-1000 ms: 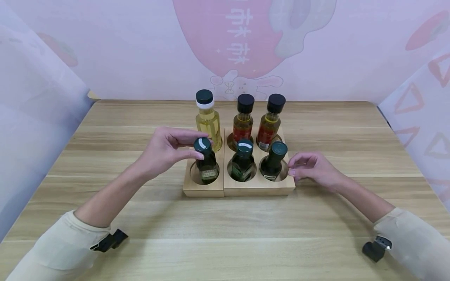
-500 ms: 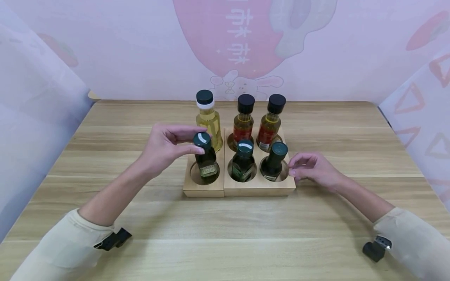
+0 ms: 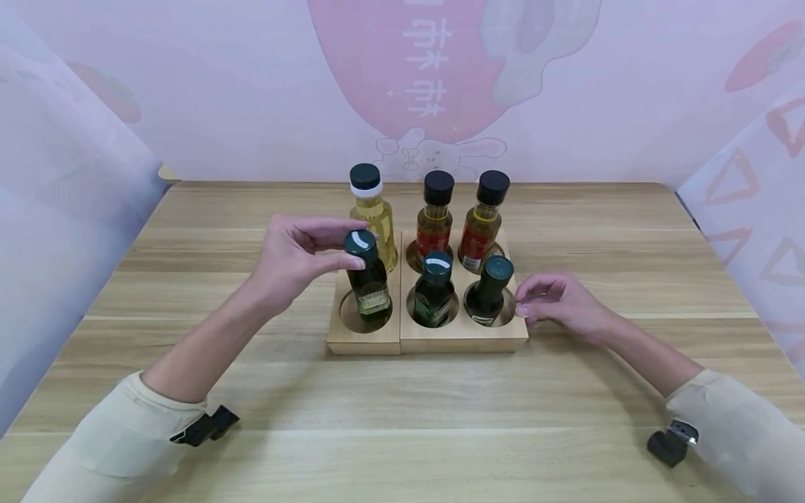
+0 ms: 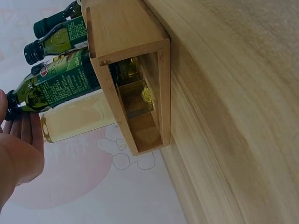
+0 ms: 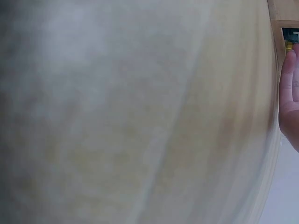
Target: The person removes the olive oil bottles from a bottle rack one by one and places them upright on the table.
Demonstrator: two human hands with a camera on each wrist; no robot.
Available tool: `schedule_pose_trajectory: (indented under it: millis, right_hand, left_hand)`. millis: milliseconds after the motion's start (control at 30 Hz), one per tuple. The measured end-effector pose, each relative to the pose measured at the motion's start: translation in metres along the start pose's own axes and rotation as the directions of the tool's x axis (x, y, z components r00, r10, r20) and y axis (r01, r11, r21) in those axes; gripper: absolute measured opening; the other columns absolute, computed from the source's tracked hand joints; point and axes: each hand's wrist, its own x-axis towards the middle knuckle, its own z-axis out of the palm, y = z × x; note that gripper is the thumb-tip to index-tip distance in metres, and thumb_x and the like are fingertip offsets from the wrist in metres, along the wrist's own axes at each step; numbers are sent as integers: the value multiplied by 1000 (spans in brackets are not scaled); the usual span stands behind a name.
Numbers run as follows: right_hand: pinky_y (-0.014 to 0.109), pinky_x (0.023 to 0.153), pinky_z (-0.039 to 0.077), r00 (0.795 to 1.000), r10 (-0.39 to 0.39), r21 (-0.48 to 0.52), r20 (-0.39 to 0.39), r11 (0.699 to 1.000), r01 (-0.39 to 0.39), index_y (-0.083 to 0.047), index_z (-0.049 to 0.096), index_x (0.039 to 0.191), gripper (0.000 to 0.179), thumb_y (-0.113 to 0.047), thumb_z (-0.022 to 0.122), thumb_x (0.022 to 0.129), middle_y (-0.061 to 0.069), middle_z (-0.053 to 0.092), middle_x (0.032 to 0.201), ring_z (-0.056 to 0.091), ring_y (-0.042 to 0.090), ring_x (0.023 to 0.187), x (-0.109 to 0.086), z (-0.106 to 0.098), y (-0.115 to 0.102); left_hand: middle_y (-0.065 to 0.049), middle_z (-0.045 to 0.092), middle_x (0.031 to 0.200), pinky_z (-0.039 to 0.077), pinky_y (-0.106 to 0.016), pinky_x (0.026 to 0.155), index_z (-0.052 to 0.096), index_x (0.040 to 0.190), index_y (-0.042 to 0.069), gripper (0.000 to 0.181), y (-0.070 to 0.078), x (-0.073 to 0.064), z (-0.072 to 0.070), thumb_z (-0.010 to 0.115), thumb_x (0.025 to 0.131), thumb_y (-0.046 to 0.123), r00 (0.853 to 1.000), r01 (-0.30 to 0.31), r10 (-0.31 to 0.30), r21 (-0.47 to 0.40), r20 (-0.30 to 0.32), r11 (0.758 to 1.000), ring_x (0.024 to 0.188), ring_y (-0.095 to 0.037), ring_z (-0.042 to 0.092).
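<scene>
My left hand (image 3: 295, 262) pinches the green cap of a dark green glass oil bottle (image 3: 371, 286) between thumb and fingers. The bottle leans slightly, its lower end still within the front left hole of the wooden bottle rack (image 3: 365, 346). In the left wrist view the green label of this oil bottle (image 4: 65, 84) faces the camera. My right hand (image 3: 560, 304) grips the right edge of the rack with curled thumb and fingers; the exact contact is partly hidden. In the right wrist view, only part of the right hand (image 5: 290, 102) shows at the frame's edge.
Two more green-capped bottles (image 3: 434, 290) (image 3: 490, 290) stand in the front holes. Behind them are a pale yellow oil bottle (image 3: 380, 227) and two red-labelled, black-capped bottles (image 3: 434, 227) (image 3: 481, 230). The rack stands on a wood-grain table (image 3: 402, 426), before a printed backdrop (image 3: 251, 91).
My left hand has risen a little, drawing the green oil bottle slightly upward in its hole. The right hand and the other bottles stay put.
</scene>
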Motion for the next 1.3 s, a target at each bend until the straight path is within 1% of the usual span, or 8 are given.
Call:
schedule_pose_trajectory:
  millis: [167,333,600,700,933,1000,1167,1300]
  right_hand:
    - [29,70,63,999,-23,10,27,1000,23,-9,74,101,26,13,65,91,-1,72,91,69,12,76,1,-1,0]
    - [29,70,63,999,-18,5,36,1000,18,-13,75,99,29,13,65,91,-1,72,90,69,12,76,2,-2,-1]
    - [29,71,63,999,-15,-12,41,1000,16,-13,74,98,28,13,65,91,-2,71,90,68,12,77,3,-1,-3]
    - [29,71,63,999,-10,-24,36,1000,10,-11,74,98,26,12,65,91,-2,71,90,68,12,78,3,-1,-2]
    - [29,70,63,999,-27,-28,46,999,28,-5,72,98,21,13,65,91,-2,71,89,68,12,76,2,-4,0]
    - [28,69,63,998,-42,-27,53,999,44,-4,71,98,20,14,65,91,-2,71,89,68,12,74,2,-4,1]
    - [27,67,62,997,-58,-29,58,998,60,-5,71,99,21,13,65,92,-3,71,88,68,13,72,3,-5,2]
    - [27,66,62,997,-59,-34,55,998,61,-4,71,99,21,14,65,91,-3,71,87,67,12,72,3,-5,3]
  left_hand:
    - [0,80,102,64,-29,79,78,113,-3,37,4,0,0,79,79,-18,1000,-9,9,-26,-22,1000,92,-14,77]
    - [-1,80,102,64,-29,80,80,110,4,41,5,0,-1,76,78,-22,999,-24,20,-88,-37,996,92,-15,77]
    - [-4,80,101,64,-30,80,77,112,-5,41,7,0,-2,74,77,-26,997,-66,60,-122,-53,990,91,-17,77]
    - [-4,80,100,63,-29,81,80,109,1,42,9,-1,-2,74,77,-26,995,-77,69,-118,-68,990,90,-16,77]
    - [-4,80,97,63,-27,80,81,106,4,43,12,0,-4,72,77,-27,989,-107,92,-130,-117,986,87,-14,77]
    - [-3,80,96,63,-26,80,82,103,10,47,13,-1,-5,72,77,-28,986,-114,95,-133,-139,985,86,-14,77]
    - [-4,80,95,63,-25,79,82,103,9,45,14,-2,-8,73,77,-27,978,-134,106,-145,-182,980,84,-13,77]
    - [-5,80,95,63,-24,79,82,105,4,41,14,-2,-11,74,78,-27,971,-159,124,-163,-205,974,84,-12,77]
